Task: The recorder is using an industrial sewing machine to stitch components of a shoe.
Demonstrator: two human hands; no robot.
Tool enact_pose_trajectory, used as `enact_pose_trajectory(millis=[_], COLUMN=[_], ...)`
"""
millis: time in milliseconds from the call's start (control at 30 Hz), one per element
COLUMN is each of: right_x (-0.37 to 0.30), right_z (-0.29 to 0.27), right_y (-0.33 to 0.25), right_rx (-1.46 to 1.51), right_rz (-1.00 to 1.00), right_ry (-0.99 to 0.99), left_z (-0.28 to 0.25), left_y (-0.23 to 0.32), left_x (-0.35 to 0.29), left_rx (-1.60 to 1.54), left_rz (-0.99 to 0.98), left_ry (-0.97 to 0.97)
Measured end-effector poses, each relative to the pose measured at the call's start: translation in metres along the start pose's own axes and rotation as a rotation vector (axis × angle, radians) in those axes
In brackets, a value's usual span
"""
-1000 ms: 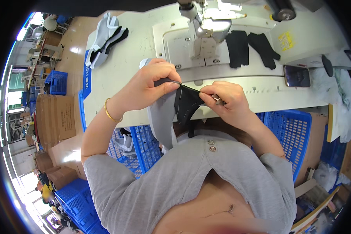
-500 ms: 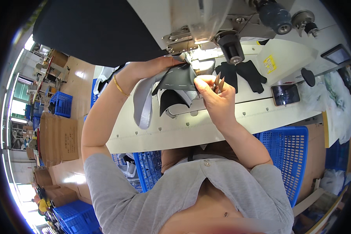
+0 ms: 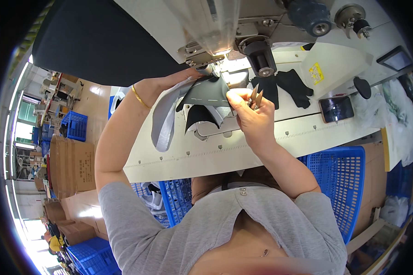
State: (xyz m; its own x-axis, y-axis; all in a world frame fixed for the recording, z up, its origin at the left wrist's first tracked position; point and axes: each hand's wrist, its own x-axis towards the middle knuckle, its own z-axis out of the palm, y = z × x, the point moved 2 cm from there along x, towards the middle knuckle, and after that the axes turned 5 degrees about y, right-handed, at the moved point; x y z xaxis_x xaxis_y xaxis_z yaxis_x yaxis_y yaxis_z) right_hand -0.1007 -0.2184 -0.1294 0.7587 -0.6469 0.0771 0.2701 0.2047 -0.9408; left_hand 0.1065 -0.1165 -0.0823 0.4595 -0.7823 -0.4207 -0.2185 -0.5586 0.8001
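Observation:
A black fabric piece point(image 3: 205, 93) with a light grey underside lies under the sewing machine head point(image 3: 202, 57), near its lit needle area. My left hand point(image 3: 176, 79) reaches in from the left and touches the far left part of this piece; its fingertips are hidden by the machine. A grey flap point(image 3: 163, 123) hangs below that hand. With thumb and finger, my right hand point(image 3: 253, 112) pinches the right edge of the fabric. The same hand also holds small thread snips point(image 3: 256, 98), their pointed blades sticking up between the fingers.
More black fabric pieces point(image 3: 293, 89) lie right of the needle area. A phone point(image 3: 336, 110) rests on the white machine table point(image 3: 179, 160), which has a ruler strip along its front. Blue baskets point(image 3: 335, 183) stand below it. A large dark panel point(image 3: 101, 41) overhangs at the upper left.
The view has shifted slightly, so the machine head sits a little further left and lower. Both hands keep their places at the fabric, which has barely moved.

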Motion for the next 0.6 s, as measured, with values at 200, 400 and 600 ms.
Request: enact_pose_trajectory(millis=[200, 400, 600], right_x=[-0.002, -0.002, -0.001], right_z=[0.000, 0.001, 0.003], right_y=[-0.001, -0.003, -0.007], right_rx=[0.002, -0.007, -0.027], right_rz=[-0.010, 0.019, 0.028], right_ry=[0.014, 0.011, -0.017], left_z=[-0.006, -0.006, 0.005], left_y=[-0.018, -0.011, 0.017], left_x=[0.012, 0.008, -0.046], left_rx=[-0.119, -0.108, -0.021], left_rz=[0.060, -0.025, -0.084], left_ry=[-0.019, -0.054, 0.234])
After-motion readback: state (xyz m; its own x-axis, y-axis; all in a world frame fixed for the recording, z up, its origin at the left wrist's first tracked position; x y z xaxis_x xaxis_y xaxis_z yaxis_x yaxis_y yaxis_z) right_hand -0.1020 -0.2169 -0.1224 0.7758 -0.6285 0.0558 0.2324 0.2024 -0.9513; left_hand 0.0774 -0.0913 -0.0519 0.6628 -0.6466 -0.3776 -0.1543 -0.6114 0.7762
